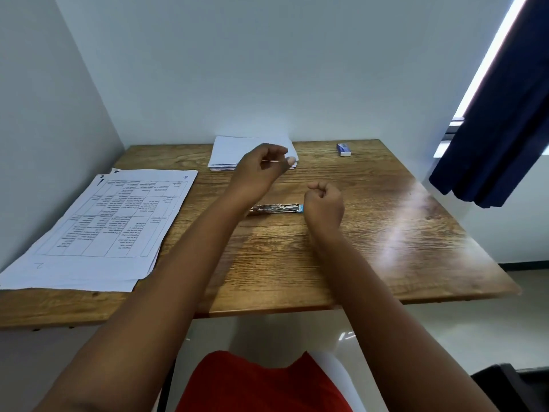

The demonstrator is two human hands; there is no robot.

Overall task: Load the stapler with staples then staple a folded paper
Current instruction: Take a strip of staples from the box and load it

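Observation:
A metal stapler (274, 209) with a blue end lies opened flat on the wooden table (371, 233), between my two arms. My left hand (261, 171) is raised above the table and pinches a thin strip of staples (271, 161) between thumb and fingers. My right hand (323, 203) hovers just right of the stapler's blue end with its fingers curled and nothing visible in it. A stack of folded white paper (234, 151) lies at the back edge, partly behind my left hand.
A pile of printed sheets (98, 230) with a table on them covers the left side. A small blue and white staple box (344, 149) sits at the back right. A dark blue curtain (499, 114) hangs at the right, beyond the table edge.

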